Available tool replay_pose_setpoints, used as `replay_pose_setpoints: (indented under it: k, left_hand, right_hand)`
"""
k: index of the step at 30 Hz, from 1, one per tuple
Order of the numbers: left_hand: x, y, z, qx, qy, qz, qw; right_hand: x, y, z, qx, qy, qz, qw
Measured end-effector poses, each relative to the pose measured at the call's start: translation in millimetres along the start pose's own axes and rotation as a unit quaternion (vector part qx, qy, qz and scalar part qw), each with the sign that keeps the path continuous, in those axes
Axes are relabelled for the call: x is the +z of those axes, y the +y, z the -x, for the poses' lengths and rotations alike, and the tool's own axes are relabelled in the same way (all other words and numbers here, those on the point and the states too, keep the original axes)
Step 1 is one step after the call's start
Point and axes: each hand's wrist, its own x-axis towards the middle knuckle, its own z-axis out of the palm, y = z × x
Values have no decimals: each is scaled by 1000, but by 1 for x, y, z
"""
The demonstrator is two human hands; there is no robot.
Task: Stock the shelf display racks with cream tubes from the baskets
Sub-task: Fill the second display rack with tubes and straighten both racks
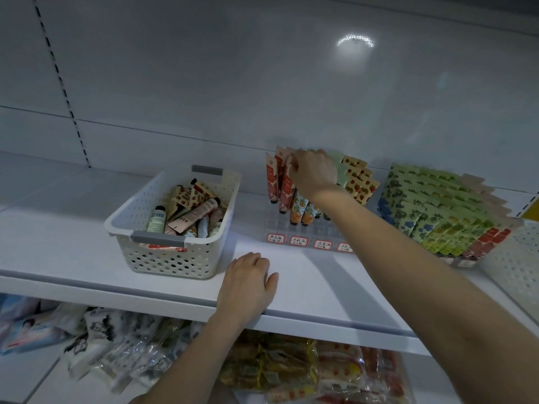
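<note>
A white perforated basket (163, 258) with grey handles stands on the white shelf (320, 293) and holds several loose cream tubes (186, 217). To its right a clear display rack (280, 228) with red-bordered labels holds upright tubes. My right hand (313, 170) reaches over the rack and pinches the top of a red tube (285, 188) standing in it. My left hand (248, 282) rests flat on the shelf's front edge, holding nothing.
A second rack (443, 211) at the right is packed with green, blue and red tubes. Another white basket (516, 263) shows at the far right edge. Wrapped goods (291, 371) fill the lower shelf. The shelf's white back panel rises behind.
</note>
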Motion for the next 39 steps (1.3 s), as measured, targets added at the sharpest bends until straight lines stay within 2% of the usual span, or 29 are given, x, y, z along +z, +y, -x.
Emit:
replay_pose_setpoints:
  k: [11,15,17,20,23,26,28,30,32,35,37,39]
  left_hand:
    - [-2,2,1,3,5,-8,1000]
    - [-9,8,1,12,-19,-38,999]
    - [-22,16,1,22,0,-23,999]
    - [-56,28,2,62,82,42,994]
    - [-99,18,-2,84,129,68,986]
    - [-137,-13,-11,41,139,50,988]
    - [-153,-36,-23,-12,115,54,992]
    - [-161,-60,-42,-91,72,47,992]
    - [-163,-79,-63,-152,49,44,986]
    - [-157,-94,-92,-218,-5,-15,976]
    - [-152,-98,-104,-241,-52,-44,968]
    - [-143,-103,-114,-241,-88,-42,966]
  right_hand:
    - [-4,2,4,-11,3,-13,1000]
    - [-6,6,8,-17,-2,-48,999]
    - [-11,6,8,-13,2,-76,997]
    - [-23,-3,8,13,-4,-145,989]
    - [-31,-24,8,24,-46,-234,971]
    - [-27,-48,9,36,-133,-312,940]
    - [-18,-62,6,72,-186,-376,905]
    - [-8,-75,1,99,-231,-391,886]
    - [5,-89,-6,92,-256,-356,894]
    - [23,-107,-19,42,-258,-256,930]
    - [31,-115,-25,0,-259,-173,950]
    - [42,-118,-30,-27,-255,-139,957]
